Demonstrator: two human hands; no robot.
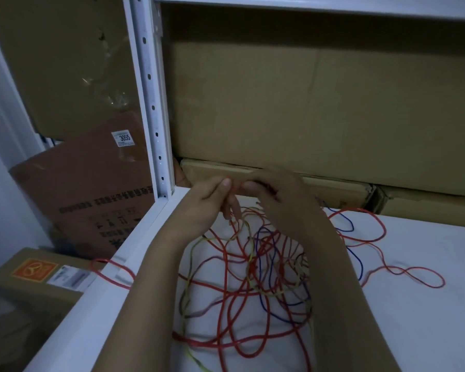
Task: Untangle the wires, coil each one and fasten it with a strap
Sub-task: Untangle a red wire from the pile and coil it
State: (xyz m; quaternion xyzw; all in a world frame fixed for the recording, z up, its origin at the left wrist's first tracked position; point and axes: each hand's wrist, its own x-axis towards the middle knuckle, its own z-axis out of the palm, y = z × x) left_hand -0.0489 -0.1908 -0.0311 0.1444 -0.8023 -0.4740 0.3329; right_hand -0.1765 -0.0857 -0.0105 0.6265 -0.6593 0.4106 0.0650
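Observation:
A tangle of thin wires lies on the white shelf: red wire, yellow wire and blue wire cross over one another. My left hand and my right hand are raised together above the tangle's far edge. Both pinch a short stretch of red wire between their fingertips. Strands hang from the hands down into the pile. One red loop trails to the right and another red loop hangs over the shelf's left edge. No strap is visible.
Large cardboard boxes fill the back of the shelf, close behind my hands. A white perforated upright stands at the left. More boxes sit on the floor to the left, below the shelf edge.

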